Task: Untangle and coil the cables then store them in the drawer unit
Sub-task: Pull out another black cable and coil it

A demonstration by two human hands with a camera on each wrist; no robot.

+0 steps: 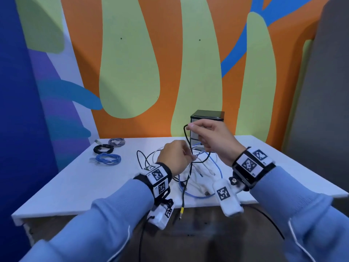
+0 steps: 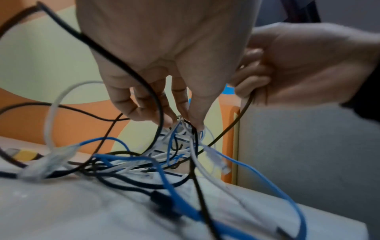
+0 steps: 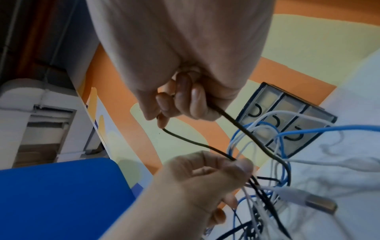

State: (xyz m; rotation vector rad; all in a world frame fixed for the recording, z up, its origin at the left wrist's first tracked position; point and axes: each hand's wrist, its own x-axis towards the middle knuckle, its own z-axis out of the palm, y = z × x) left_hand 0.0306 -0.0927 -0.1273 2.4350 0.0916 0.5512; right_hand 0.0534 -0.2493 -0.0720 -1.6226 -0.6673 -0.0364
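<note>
A tangle of black, white and blue cables (image 1: pixel 196 173) lies mid-table. My left hand (image 1: pixel 191 157) is just above it, fingertips pinching the knot of strands (image 2: pixel 185 128). My right hand (image 1: pixel 192 126) is raised higher and pinches a loop of the black cable (image 1: pixel 186 137); in the right wrist view this black cable (image 3: pixel 236 125) runs from my right hand (image 3: pixel 176 104) down to my left hand (image 3: pixel 236 164). The small dark drawer unit (image 1: pixel 207 115) stands at the back of the table, partly hidden behind my right hand, its drawers (image 3: pixel 287 120) shut.
Three coiled cables lie at the table's back left: grey (image 1: pixel 116 142), black (image 1: pixel 103 149) and blue (image 1: pixel 108 158). A black lead with a yellow plug (image 1: pixel 182 210) hangs over the white table's front edge (image 1: pixel 94 210). A painted wall stands close behind.
</note>
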